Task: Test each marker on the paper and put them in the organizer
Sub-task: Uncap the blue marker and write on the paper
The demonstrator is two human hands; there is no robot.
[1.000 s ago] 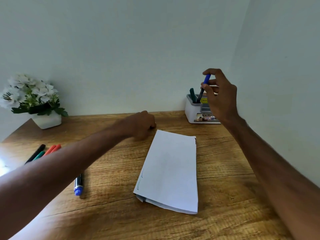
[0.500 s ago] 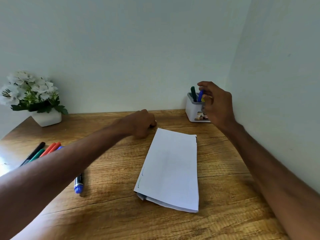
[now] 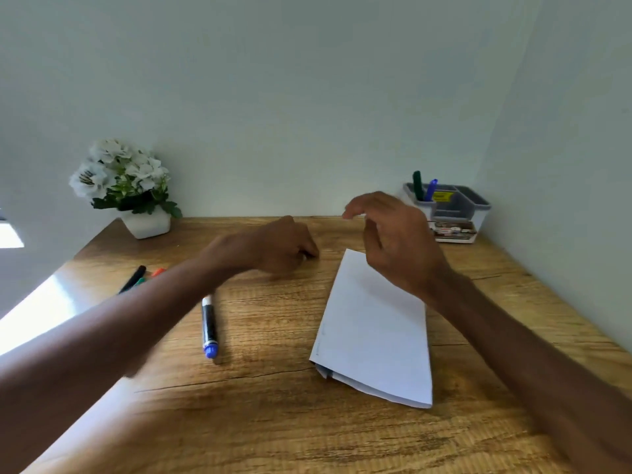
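A folded white paper (image 3: 376,336) lies on the wooden desk (image 3: 273,405). The white and grey organizer (image 3: 478,213) stands at the back right and holds a green marker (image 3: 416,184) and a blue marker (image 3: 431,188) upright. My right hand (image 3: 396,241) hovers empty over the paper's far end, fingers relaxed, left of the organizer. My left hand (image 3: 280,246) rests on the desk as a fist just left of the paper's far corner; nothing shows in it. A blue-capped marker (image 3: 208,328) lies left of the paper.
A black marker (image 3: 133,278), an orange marker (image 3: 158,271) and a green marker (image 3: 139,282) lie at the left, partly hidden by my left forearm. A white pot of flowers (image 3: 126,186) stands at the back left. Walls close the back and right.
My right hand lowered the blue marker into the organizer, let it go, and drew back left over the paper. The left hand stayed put. The view shifted right.
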